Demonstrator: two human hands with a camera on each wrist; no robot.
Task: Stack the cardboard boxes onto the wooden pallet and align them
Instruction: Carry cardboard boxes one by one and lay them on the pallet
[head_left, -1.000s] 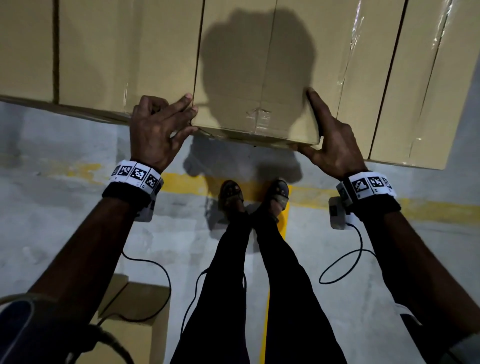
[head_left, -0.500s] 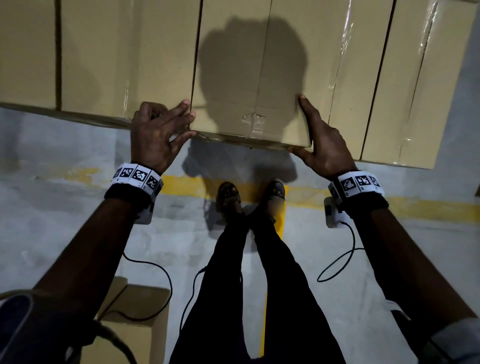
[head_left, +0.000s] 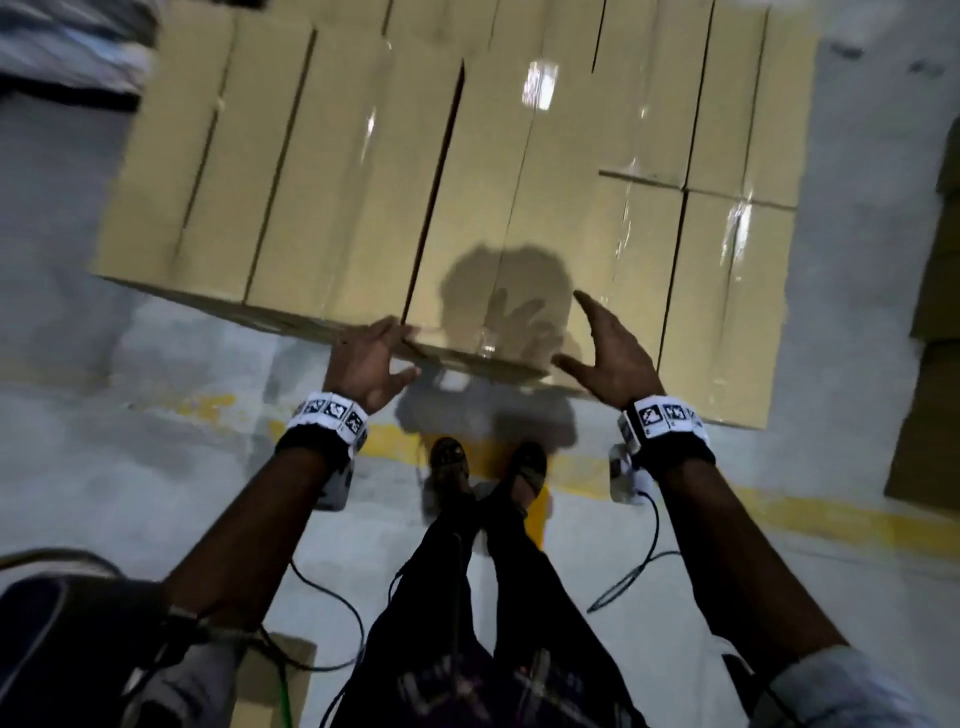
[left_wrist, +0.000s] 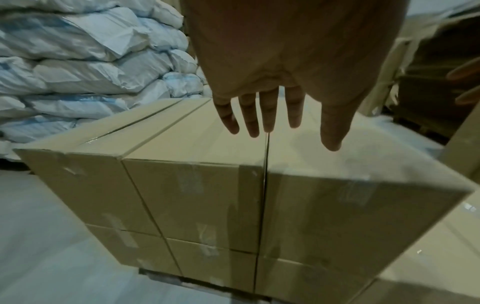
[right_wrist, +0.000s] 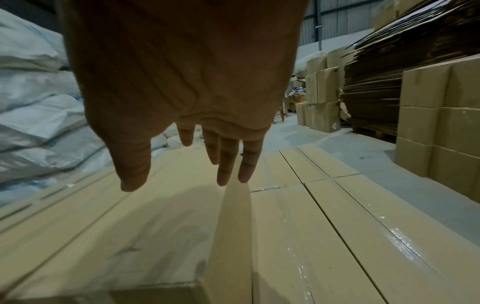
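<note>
Tan taped cardboard boxes (head_left: 332, 171) lie side by side in a stacked block. The nearest top box (head_left: 493, 223) sits between my hands, its near end above my feet. My left hand (head_left: 371, 358) is at its near left corner, fingers straight, over the gap between two box tops (left_wrist: 267, 156). My right hand (head_left: 608, 353) hovers open just off the near right corner, casting a finger shadow on the top (right_wrist: 130, 236). Right of it, lower boxes (head_left: 727, 312) lie one step down. A dark strip, probably the pallet (left_wrist: 166, 276), shows under the stack.
White sacks (left_wrist: 78, 72) are piled behind the stack on the left. Stacked boxes (right_wrist: 441, 123) and a pile of flat cardboard (right_wrist: 371, 92) stand to the right. A yellow floor line (head_left: 831, 525) runs past my feet, and another box (head_left: 270, 691) sits by my left leg.
Both hands have come off the near corners of the box and opened. My right hand has lifted away from its side. The head view has pulled back and shows far more of the stack.
</note>
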